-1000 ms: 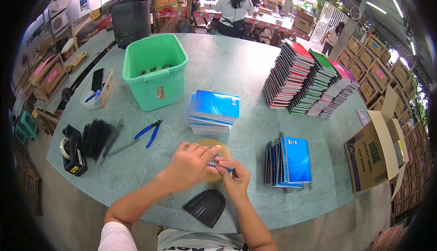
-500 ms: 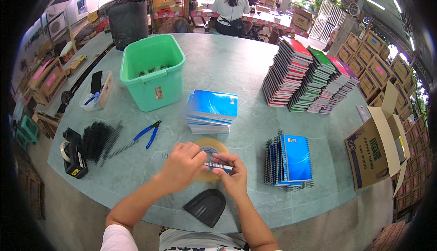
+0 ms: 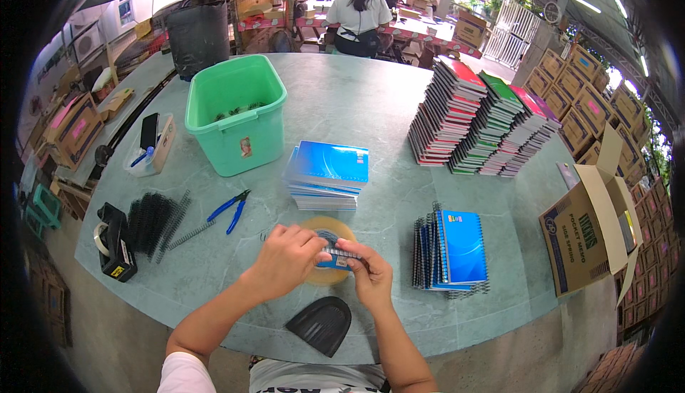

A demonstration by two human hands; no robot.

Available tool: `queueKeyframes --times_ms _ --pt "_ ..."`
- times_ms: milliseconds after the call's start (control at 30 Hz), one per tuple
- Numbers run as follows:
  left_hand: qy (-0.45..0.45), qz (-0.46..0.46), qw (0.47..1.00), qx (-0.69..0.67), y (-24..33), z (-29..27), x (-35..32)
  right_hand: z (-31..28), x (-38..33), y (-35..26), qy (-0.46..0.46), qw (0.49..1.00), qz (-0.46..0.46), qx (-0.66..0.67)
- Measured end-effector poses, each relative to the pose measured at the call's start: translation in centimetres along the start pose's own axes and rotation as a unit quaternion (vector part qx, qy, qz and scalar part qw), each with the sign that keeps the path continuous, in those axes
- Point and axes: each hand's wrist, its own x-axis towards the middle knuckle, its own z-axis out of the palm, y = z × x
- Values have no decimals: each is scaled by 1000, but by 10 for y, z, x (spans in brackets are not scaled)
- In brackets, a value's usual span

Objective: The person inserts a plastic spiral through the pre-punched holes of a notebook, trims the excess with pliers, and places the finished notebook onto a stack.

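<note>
Right hand (image 3: 373, 279) pinching blue notebook (image 3: 341, 260), partly hidden; left hand (image 3: 284, 257) bunched at its edge, hold unclear.

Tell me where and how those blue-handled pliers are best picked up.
Probably by both blue handles, wrapped together from the person's side of the table: the pliers lie flat, their jaws pointing away to the upper right, handles spread toward the person. Mind the black wire coil ending close to the left handle.
</note>
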Motion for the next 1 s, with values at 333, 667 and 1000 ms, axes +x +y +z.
queueKeyframes --times_ms 333,667,1000 --pt "-9 50 996 -68 13 7 18 -7 -1 11 36 990 97 -99" --pt "-5 76 989 -124 20 18 31 -11 -2 11 45 979 92 -179" --pt "4 99 985 -139 17 24 26 -6 -4 3 49 969 64 -234"
